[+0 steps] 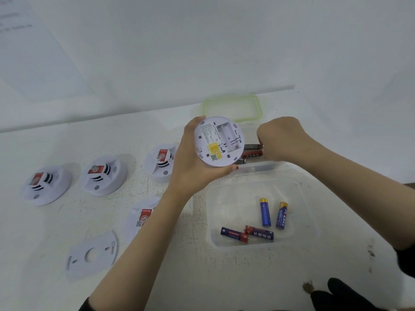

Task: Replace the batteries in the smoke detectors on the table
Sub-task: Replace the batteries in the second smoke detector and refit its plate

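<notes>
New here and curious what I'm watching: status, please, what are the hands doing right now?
Left hand grips smoke detector, battery bay empty. Right hand in far box at batteries, grip hidden. Nothing in the way.

The round white smoke detector (208, 140) is smooth matt plastic, the clear rectangular tub (301, 198) glossy plastic, the blue cylindrical battery (265, 213) shiny-wrapped, the white tabletop (202, 277) matt and scuffed
</notes>
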Demonstrator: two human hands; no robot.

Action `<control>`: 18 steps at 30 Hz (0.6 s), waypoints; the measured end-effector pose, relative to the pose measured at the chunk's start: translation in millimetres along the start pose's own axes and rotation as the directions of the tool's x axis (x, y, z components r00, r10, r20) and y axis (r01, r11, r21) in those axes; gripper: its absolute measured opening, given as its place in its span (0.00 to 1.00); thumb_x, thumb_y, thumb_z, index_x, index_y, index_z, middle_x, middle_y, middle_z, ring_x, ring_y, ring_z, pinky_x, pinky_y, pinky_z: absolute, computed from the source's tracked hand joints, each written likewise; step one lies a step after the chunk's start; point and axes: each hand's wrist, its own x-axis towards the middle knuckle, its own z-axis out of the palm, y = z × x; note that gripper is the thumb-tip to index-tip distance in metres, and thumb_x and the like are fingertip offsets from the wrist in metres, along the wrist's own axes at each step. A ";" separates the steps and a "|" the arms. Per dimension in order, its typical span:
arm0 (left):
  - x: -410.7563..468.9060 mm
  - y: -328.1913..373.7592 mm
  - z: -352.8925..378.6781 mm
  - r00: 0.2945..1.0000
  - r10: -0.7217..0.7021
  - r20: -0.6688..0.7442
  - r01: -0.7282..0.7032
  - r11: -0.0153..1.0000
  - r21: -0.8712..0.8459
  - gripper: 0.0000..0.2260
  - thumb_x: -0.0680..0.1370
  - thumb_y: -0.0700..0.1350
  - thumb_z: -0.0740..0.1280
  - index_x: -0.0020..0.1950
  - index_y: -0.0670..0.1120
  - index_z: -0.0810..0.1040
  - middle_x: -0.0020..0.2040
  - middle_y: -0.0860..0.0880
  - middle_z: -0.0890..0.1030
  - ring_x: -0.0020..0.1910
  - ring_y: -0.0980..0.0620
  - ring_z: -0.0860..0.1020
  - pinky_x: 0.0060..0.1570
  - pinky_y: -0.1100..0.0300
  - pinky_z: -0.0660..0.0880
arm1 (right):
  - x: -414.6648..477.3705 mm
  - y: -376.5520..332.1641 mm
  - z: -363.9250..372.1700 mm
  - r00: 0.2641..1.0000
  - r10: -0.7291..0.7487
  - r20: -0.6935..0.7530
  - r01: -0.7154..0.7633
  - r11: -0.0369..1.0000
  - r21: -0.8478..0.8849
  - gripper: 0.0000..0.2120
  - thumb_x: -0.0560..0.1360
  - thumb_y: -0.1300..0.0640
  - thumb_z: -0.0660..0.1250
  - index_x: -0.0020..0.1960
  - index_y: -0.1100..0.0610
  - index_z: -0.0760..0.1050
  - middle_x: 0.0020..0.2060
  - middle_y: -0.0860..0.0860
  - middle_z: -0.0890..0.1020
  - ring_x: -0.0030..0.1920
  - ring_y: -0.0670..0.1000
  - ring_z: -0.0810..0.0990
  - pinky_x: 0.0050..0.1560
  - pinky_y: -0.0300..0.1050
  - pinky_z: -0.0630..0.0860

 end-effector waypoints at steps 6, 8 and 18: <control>1.5 -4.0 -0.4 1.000 0.013 -0.003 -0.013 1.000 0.007 0.45 0.58 0.46 0.83 0.69 0.48 0.62 0.60 0.67 0.70 0.61 0.65 0.72 0.56 0.70 0.72 | -2.8 10.7 0.0 1.000 0.001 0.022 -0.005 0.986 0.165 0.11 0.68 0.61 0.68 0.48 0.51 0.82 0.45 0.49 0.84 0.47 0.50 0.81 0.29 0.36 0.58; 2.0 -4.5 -0.8 1.000 0.020 -0.004 -0.020 1.000 0.005 0.45 0.58 0.47 0.82 0.69 0.48 0.62 0.59 0.69 0.69 0.62 0.63 0.72 0.57 0.67 0.73 | -6.9 16.3 -4.9 0.997 -0.009 0.071 -0.009 0.970 0.244 0.11 0.68 0.59 0.68 0.44 0.44 0.81 0.42 0.44 0.83 0.44 0.47 0.80 0.30 0.36 0.62; 2.8 -0.7 -2.9 0.999 0.047 0.011 -0.047 0.999 0.004 0.43 0.59 0.46 0.83 0.68 0.48 0.63 0.59 0.64 0.70 0.60 0.67 0.71 0.54 0.73 0.70 | -19.4 41.7 -4.4 1.000 0.007 0.011 -0.013 0.480 0.877 0.07 0.70 0.55 0.73 0.44 0.44 0.80 0.34 0.41 0.84 0.34 0.39 0.78 0.35 0.38 0.70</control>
